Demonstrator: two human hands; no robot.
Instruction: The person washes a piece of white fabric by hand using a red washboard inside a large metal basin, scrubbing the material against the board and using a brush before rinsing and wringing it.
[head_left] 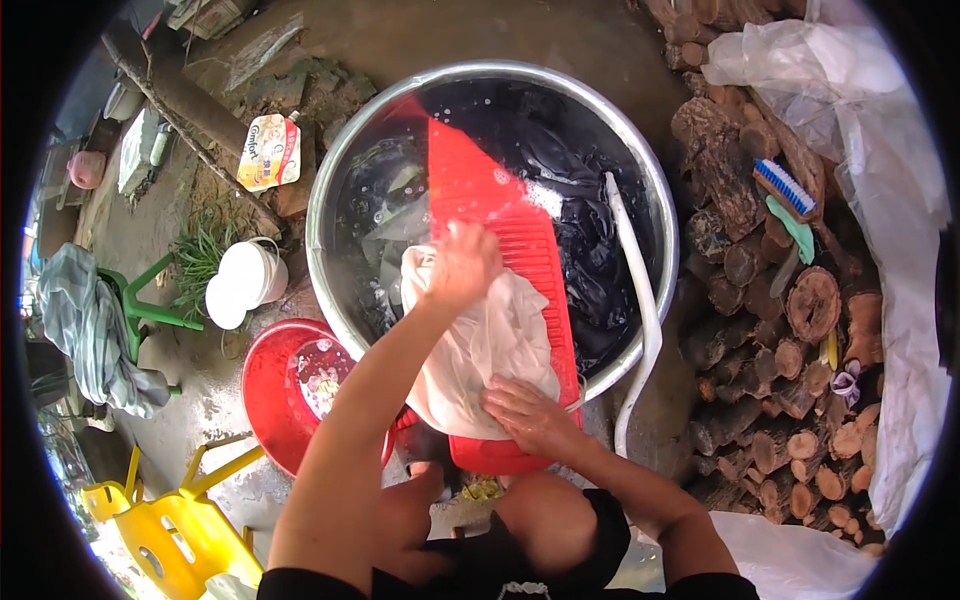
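Looks like a rub on the board, so brace first: near end of the long red ribbed plastic washboard sticks out over the close side of the large round silver metal basin, toward the knees; I'd block it there so it can't skate. Right hand is next up: fingers nearly straight, side by side, laid on the near right part of the bunched off-white cloth, no grip; can't tell how hard it presses. Decent anchor spot, lean on it. Cloth sits heaped on the board and spills past its left edge; pull that overhang onto the ribs, or rubbing there is wasted. Left hand is farther out, well apart from the right: fingers curled into a fist, clamped on the cloth's far end, a bit blurred. Best stroke, my guess: short pushes across the ribs, refold often. Beyond the fist the board's far end dips into sudsy water; dark wet fabric soaks at right, so keep the pale cloth out in case dye bleeds. White flexible hose drapes over the right rim; don't snag it.
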